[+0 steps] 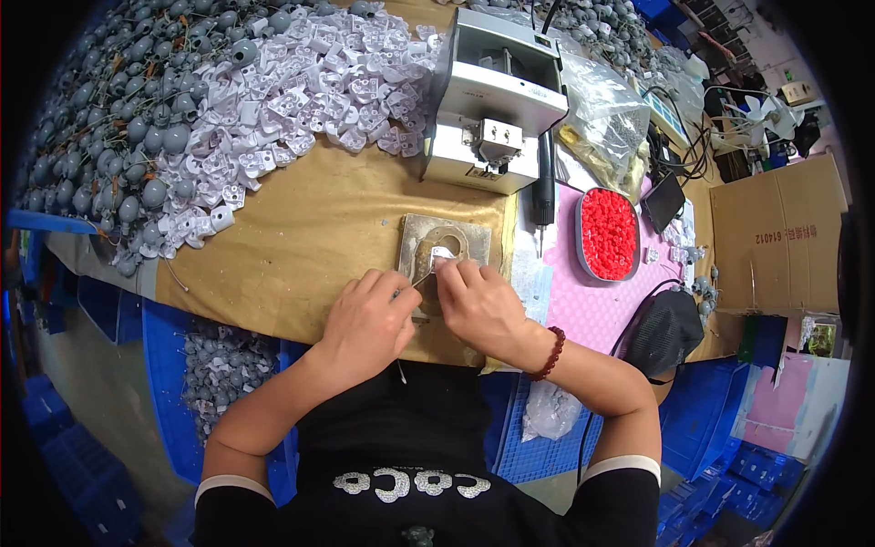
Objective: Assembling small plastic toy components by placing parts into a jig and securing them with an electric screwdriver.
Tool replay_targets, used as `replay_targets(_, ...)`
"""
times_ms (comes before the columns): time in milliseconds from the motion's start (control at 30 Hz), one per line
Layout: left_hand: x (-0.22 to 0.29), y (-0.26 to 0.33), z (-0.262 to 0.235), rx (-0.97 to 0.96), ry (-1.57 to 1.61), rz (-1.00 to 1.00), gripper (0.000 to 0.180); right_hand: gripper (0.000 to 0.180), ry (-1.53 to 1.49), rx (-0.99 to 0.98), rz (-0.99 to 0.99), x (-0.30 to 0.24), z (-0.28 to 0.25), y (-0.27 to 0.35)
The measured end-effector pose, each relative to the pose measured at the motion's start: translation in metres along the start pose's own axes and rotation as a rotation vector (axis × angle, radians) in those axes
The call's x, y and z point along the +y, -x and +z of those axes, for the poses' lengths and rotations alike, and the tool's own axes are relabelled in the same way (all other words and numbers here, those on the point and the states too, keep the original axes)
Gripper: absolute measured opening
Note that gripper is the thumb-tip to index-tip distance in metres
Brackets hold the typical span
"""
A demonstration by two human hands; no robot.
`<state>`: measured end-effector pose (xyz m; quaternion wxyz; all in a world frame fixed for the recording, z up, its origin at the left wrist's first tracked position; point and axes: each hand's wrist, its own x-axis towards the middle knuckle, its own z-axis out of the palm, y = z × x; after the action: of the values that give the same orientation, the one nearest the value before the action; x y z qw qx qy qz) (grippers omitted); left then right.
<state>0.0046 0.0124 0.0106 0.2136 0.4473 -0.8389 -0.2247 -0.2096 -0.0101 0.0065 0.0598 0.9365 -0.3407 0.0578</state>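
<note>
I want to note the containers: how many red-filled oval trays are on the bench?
1. The oval tray of small red pieces lies on the pink mat, right of the electric screwdriver and beyond the right hand. Others may be hidden under the clutter.

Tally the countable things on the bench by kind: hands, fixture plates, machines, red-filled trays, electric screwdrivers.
Hands: 2, left hand and right hand
Fixture plate: 1
Grey machine: 1
Tray of red parts: 1
Electric screwdriver: 1
Total: 6
</note>
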Motion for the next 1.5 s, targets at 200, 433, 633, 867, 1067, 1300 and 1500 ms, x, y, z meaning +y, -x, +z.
replay_targets(200, 0.003, -0.014, 0.027, 0.111, -0.228, 0.047, 0.063, 0.036, -0.367, 0.033, 0.091, 0.017, 0.001, 0.011)
replay_targets(433, -0.007, -0.015, 0.041, 0.14, -0.314, 0.1, 0.055, 0.042, -1.042, -0.159, 0.541, 0.061, -0.022, 0.038)
replay_targets(633, -0.012, -0.02, 0.036, 0.169, -0.254, 0.17, 0.044, 0.033, -1.535, 0.238, 0.699, 0.062, 0.017, 0.047)
replay_targets(867, -0.012, -0.026, 0.033, 0.162, -0.219, 0.184, 0.04, 0.021, -1.503, 0.509, 0.457, 0.057, 0.037, 0.021)
replay_targets(1067, -0.013, -0.025, 0.035, 0.171, -0.218, 0.18, 0.037, 0.024, -1.786, 0.529, 0.531, 0.055, 0.046, 0.009)
replay_targets(1300, -0.016, -0.025, 0.032, 0.175, -0.223, 0.217, 0.026, 0.04, -2.015, 0.089, 0.513, 0.053, 0.01, -0.001)
replay_targets(1500, -0.016, -0.024, 0.037, 0.194, -0.257, 0.225, 0.024, 0.045, -1.103, 0.079, 0.229, 0.031, -0.018, -0.009)
